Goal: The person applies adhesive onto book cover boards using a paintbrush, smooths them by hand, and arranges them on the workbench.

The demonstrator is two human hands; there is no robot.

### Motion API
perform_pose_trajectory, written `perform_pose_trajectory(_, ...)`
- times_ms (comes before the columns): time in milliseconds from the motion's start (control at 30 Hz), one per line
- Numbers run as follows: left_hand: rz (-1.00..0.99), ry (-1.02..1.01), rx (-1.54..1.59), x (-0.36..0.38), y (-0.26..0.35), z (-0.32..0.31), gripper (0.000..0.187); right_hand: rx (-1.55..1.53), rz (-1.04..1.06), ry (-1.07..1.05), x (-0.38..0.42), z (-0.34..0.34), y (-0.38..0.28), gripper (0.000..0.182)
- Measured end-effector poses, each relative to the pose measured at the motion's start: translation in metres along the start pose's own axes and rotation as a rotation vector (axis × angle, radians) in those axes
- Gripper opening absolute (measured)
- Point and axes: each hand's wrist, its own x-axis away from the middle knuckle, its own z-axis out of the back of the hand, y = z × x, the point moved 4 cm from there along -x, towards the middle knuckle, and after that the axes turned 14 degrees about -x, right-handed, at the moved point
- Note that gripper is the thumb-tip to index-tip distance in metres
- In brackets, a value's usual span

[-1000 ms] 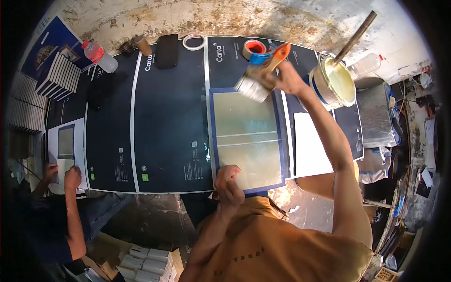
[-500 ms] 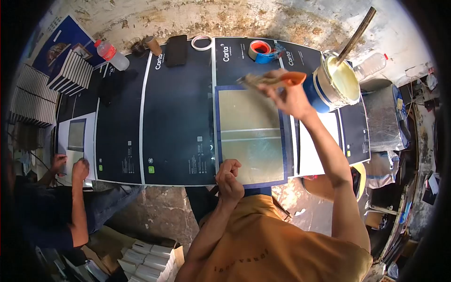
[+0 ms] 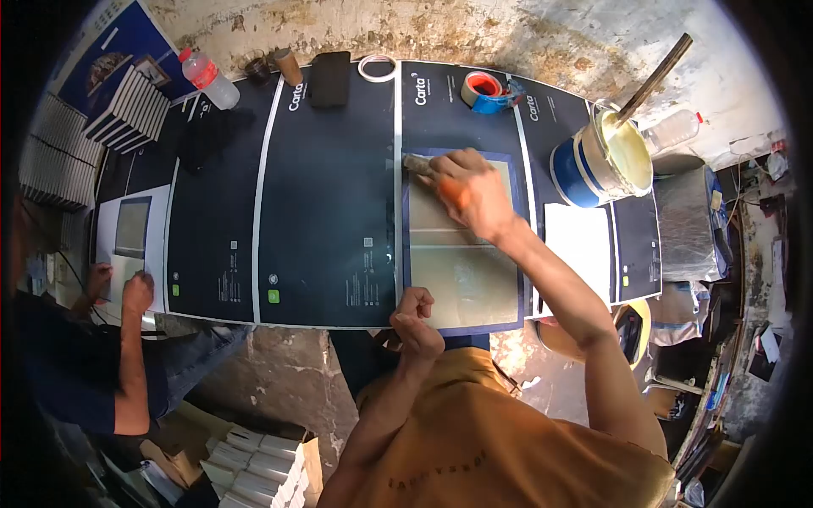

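My right hand (image 3: 477, 193) is closed around a paint brush (image 3: 418, 165) with an orange handle. Its bristle end points left and touches the upper left edge of a tan cover board (image 3: 466, 284). Blue material borders the board, and a pale strip crosses its middle; the surface looks shiny in places. My left hand (image 3: 415, 323) is curled into a loose fist at the board's lower left corner, with nothing visible inside it.
A blue bucket (image 3: 569, 172) of cream paste with a stick stands right of the board, near white paper (image 3: 576, 250). Tape rolls (image 3: 483, 91), a bottle (image 3: 209, 80) and stacked books (image 3: 127, 118) stand around. Another person's hands (image 3: 137, 292) handle a smaller cover at left.
My right hand has come down and left from beside the bucket, bringing the brush onto the board's upper left. My left hand stays at the lower corner. The view has shifted slightly.
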Motion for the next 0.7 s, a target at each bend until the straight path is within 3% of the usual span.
perform_pose_trajectory(33,-0.005,0.003,0.002,0.0,-0.001,0.001,0.084,-0.004,-0.083,0.044,-0.003,-0.003,0.005,0.03)
perform_pose_trajectory(67,-0.015,0.011,0.007,-0.003,-0.002,0.0,0.084,0.023,0.002,-0.08,0.011,-0.014,-0.009,0.03)
perform_pose_trajectory(100,-0.039,0.069,0.025,-0.006,-0.001,0.0,0.082,-0.076,0.082,-0.045,0.02,-0.023,-0.026,0.023)
perform_pose_trajectory(167,-0.068,0.174,0.058,-0.005,-0.002,-0.001,0.08,-0.285,0.012,0.056,0.035,-0.027,-0.045,0.016)
perform_pose_trajectory(233,-0.087,0.15,0.06,-0.007,0.002,0.002,0.079,-0.337,-0.206,0.349,0.035,-0.014,-0.049,0.013)
perform_pose_trajectory(300,-0.083,0.11,0.012,-0.007,0.004,0.002,0.08,-0.294,-0.265,0.517,0.03,-0.007,-0.044,0.016)
perform_pose_trajectory(367,-0.073,0.055,-0.082,-0.009,0.004,-0.002,0.082,-0.162,-0.301,0.417,0.046,-0.018,-0.031,0.015)
perform_pose_trajectory(433,-0.168,0.068,-0.258,-0.014,0.01,-0.006,0.073,-0.193,-0.491,0.455,0.07,-0.009,-0.018,0.018)
perform_pose_trajectory(533,-0.23,0.08,-0.367,-0.018,0.022,-0.01,0.061,-0.134,-0.488,0.618,0.108,0.019,0.013,0.019)
perform_pose_trajectory(633,-0.226,0.087,-0.346,-0.016,0.016,-0.012,0.061,-0.006,-0.441,0.708,0.146,0.062,0.045,0.019)
perform_pose_trajectory(700,-0.191,0.021,-0.337,-0.012,0.013,-0.009,0.055,0.066,-0.651,0.702,0.161,0.092,0.048,0.019)
